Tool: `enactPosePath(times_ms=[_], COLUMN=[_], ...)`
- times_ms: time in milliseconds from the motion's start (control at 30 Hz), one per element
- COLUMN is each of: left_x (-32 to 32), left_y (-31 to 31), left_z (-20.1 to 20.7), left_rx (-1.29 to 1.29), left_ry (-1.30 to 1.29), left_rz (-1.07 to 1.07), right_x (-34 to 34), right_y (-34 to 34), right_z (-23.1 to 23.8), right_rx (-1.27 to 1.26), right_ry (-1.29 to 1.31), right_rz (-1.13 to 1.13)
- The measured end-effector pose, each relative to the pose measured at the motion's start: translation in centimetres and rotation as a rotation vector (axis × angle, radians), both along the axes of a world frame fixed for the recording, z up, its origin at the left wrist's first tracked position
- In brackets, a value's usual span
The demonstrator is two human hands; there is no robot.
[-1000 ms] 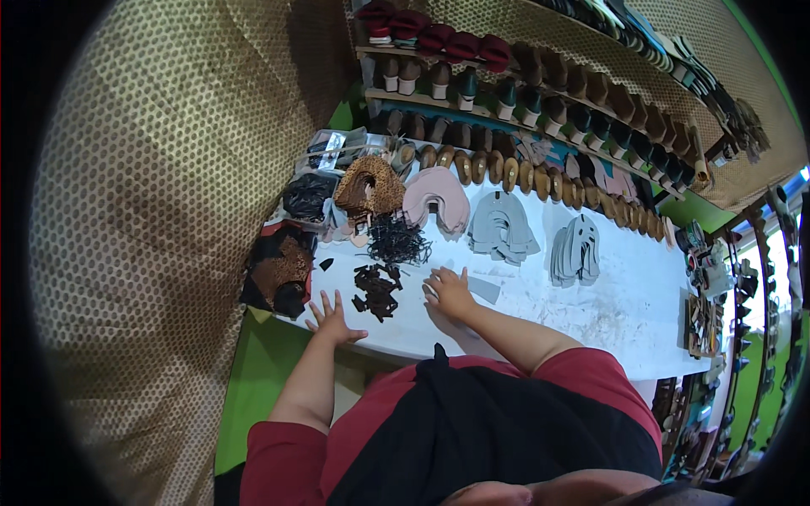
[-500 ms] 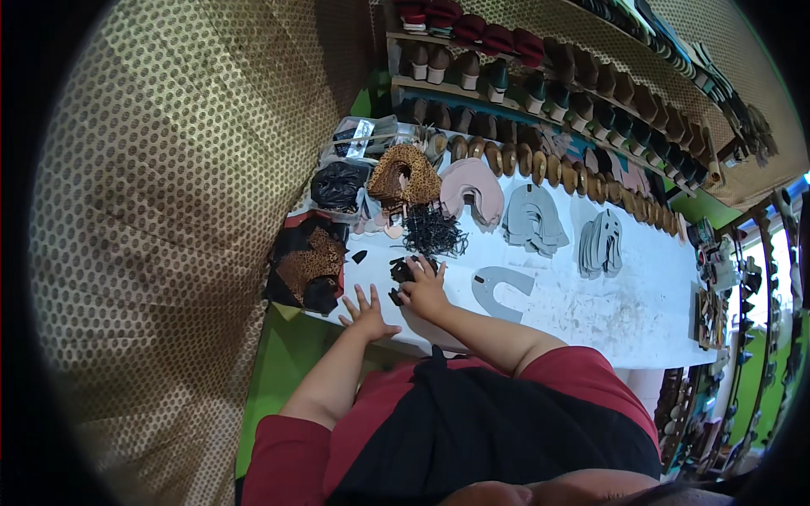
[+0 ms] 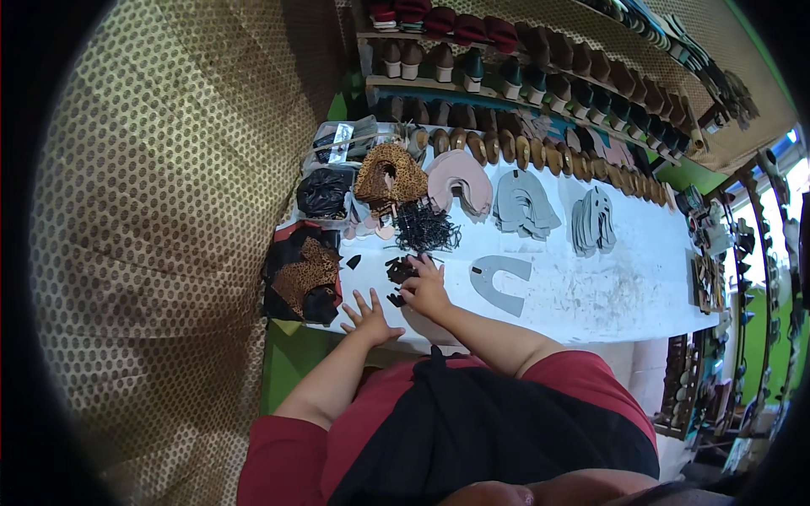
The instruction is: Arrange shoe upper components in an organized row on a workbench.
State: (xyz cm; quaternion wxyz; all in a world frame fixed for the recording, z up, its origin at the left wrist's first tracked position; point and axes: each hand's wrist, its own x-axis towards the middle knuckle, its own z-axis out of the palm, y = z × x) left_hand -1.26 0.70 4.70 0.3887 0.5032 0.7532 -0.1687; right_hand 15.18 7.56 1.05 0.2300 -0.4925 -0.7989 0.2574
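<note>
My left hand (image 3: 369, 325) lies flat near the table's front edge, fingers spread and holding nothing. Fingers apart, my right hand (image 3: 428, 293) rests on a loose cluster of small black pieces (image 3: 398, 269); its fingertips partly cover them. A single black piece (image 3: 353, 262) with a pointed end lies to the left of the cluster. Right of my right hand is a grey U-shaped shoe upper piece (image 3: 498, 288) with a small black patch on one side. Just beyond the cluster sits a tangled heap of thin black strips (image 3: 428, 228).
Leopard-print pieces (image 3: 390, 175), pink pieces (image 3: 460, 179) and two grey stacks (image 3: 525, 202) stand farther back on the white table (image 3: 624, 291). Black and leopard scraps (image 3: 304, 274) lie at left. Shoe lasts (image 3: 523, 154) line the back below shelves of heeled forms. A patterned curtain (image 3: 169, 253) hangs left.
The whole view has shifted slightly, with the table's far items now a little more to the left and higher. Both hands stay nearly in the same place.
</note>
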Motion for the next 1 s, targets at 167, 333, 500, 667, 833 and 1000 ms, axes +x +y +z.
enactPosePath(times_ms=[167, 333, 500, 667, 833, 1000], left_x=[0.2, 0.6, 0.5, 0.3, 0.5, 0.8], left_y=[-0.1, 0.0, -0.1, -0.1, -0.2, -0.5], left_z=[0.2, 0.9, 0.3, -0.5, -0.9, -0.5], left_rx=[0.002, 0.002, -0.011, 0.009, 0.029, 0.050], left_ry=[0.006, 0.034, 0.052, 0.058, 0.075, 0.073], left_rz=[0.014, 0.027, 0.041, 0.031, 0.036, 0.068], right_x=[5.6, 15.8, 20.8, 21.8, 22.5, 22.9], right_y=[1.8, 5.2, 6.5, 7.6, 8.0, 8.6], right_z=[0.7, -1.4, -0.5, -0.6, -0.7, -1.2], right_rx=[-0.126, 0.222, 0.402, 0.594, 0.586, 0.599], right_ry=[0.273, 0.051, -0.258, -0.190, -0.182, -0.147], right_rz=[-0.210, -0.320, -0.147, 0.193, 0.361, 0.415])
